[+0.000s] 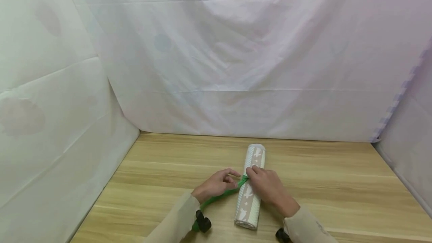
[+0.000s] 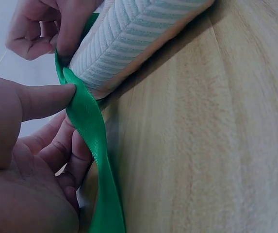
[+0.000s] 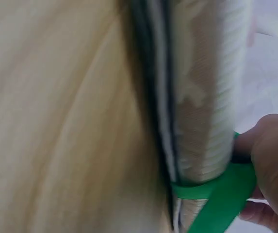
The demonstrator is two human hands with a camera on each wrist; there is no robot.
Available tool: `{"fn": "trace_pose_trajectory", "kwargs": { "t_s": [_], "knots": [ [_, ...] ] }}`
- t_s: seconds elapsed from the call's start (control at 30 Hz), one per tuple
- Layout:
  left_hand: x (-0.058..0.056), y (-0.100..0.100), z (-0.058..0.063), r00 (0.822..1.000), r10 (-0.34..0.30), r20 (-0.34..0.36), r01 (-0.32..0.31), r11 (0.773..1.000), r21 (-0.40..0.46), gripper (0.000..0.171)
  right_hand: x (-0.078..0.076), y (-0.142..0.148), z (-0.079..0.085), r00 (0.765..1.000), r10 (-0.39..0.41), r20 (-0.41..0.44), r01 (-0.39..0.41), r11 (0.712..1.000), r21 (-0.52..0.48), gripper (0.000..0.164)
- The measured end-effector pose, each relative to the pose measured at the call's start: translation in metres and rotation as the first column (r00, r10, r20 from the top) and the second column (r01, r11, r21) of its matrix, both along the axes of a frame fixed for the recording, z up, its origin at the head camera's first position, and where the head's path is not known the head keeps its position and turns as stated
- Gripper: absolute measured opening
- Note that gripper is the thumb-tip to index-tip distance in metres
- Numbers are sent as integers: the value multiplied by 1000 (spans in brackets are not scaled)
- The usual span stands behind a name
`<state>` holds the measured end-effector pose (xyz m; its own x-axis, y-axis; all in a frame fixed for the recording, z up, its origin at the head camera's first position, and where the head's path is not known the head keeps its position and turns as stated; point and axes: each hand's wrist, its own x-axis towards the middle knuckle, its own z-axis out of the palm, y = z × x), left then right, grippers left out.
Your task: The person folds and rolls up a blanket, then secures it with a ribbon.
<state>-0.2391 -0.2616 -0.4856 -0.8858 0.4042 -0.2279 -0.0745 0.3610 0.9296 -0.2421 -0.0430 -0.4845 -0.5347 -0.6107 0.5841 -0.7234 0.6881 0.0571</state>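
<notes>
A rolled towel (image 1: 248, 198) with a beige band, white figures and pale ribbed stripes lies lengthwise on the table. Around its middle runs a green ribbon (image 2: 88, 114), whose long end trails toward the near left. My left hand (image 1: 217, 183) is just left of the roll, thumb on the ribbon and fingers behind it. Over the roll's right side, my right hand (image 1: 266, 183) pinches the ribbon close against the towel. In the right wrist view the ribbon loop (image 3: 226, 194) crosses over itself beside the right hand's fingers (image 3: 260, 213).
The wooden table (image 1: 162, 164) carries the roll near its front middle. White cloth hangs as a back wall (image 1: 216, 66), with more cloth walls on the left (image 1: 50, 123) and right (image 1: 411, 130). Black wrist cameras (image 1: 203, 222) sit at both cuffs.
</notes>
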Motion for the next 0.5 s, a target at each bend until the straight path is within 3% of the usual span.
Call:
{"fn": "trace_pose_trajectory", "kwargs": {
  "t_s": [0.17,0.37,0.5],
  "knots": [
    [0,-1,-2,1000,0,6,0,1000,-5,29,3,6,2,991,50,121,-34,991,-131,30],
    [0,-2,-3,1000,-8,10,8,1000,-7,28,10,14,6,938,92,335,-22,978,-207,23],
    [0,-1,-3,1000,-12,4,12,1000,-9,28,14,15,7,921,83,381,-2,978,-208,21]
  ]
}}
